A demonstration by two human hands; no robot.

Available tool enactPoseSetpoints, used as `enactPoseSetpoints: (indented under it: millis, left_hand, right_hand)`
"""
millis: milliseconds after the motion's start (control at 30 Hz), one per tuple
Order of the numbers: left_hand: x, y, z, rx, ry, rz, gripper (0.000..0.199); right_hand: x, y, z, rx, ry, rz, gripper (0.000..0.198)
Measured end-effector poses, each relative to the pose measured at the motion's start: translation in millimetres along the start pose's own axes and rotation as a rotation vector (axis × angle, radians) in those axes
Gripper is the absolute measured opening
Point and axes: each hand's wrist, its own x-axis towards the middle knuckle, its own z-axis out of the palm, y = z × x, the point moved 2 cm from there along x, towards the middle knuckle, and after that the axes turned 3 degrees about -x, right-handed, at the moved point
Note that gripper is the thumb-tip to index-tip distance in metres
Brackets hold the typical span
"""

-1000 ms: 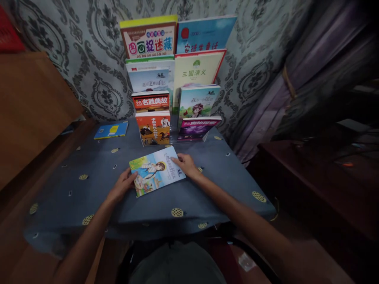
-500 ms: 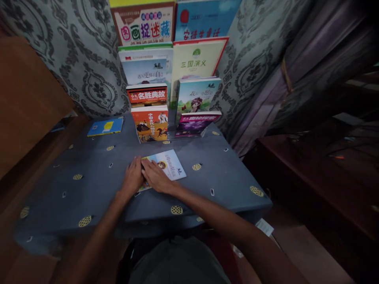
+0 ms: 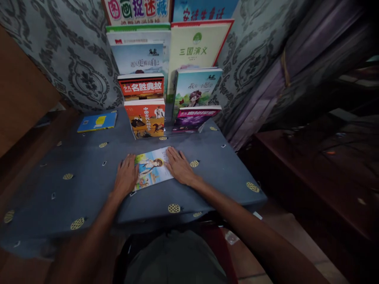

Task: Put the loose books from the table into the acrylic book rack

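A thin book point(image 3: 150, 167) with a drawn figure in a yellow hat on its cover lies closed and flat on the cloth-covered table point(image 3: 204, 183), turned sideways to me. My left hand point(image 3: 127, 171) rests at its left edge, fingers stretched out and touching it. Over the book's right end lies my right hand point(image 3: 179, 165), palm down with the fingers extended, hiding part of the title. Neither hand grips anything.
Behind the book stands a tiered rack of upright books, with an orange book point(image 3: 147, 119) and a purple book point(image 3: 196, 118) in front. A blue book point(image 3: 97, 121) lies at the table's back left. Patterned curtains point(image 3: 83, 79) hang behind.
My right hand has slid rightward across the cover to the book's right end, uncovering the drawn figure. My left hand stays at the left edge. The view has shifted slightly.
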Motion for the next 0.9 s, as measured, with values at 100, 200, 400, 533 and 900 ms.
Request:
enactPoseSetpoints:
  millis: [100,200,400,533,900]
  left_hand:
    - [0,0,-4,-0.001,-0.014,0.005,0.045]
    - [2,9,-11,0.045,-0.055,-0.013,0.045]
    - [10,71,1,-0.010,-0.172,0.151,0.051]
    - [8,93,15,-0.053,-0.225,0.212,0.051]
    - [9,14,-4,0.027,-0.221,-0.027,0.063]
  right_hand:
    - [-10,14,0,0.003,-0.007,-0.066,0.068]
    - [-15,24,2,0.021,-0.007,-0.159,0.081]
    - [-16,33,5,0.048,0.021,-0.236,0.097]
    - [-17,34,5,0.053,0.000,-0.244,0.102]
    - [-24,38,0,0.134,0.003,-0.236,0.100]
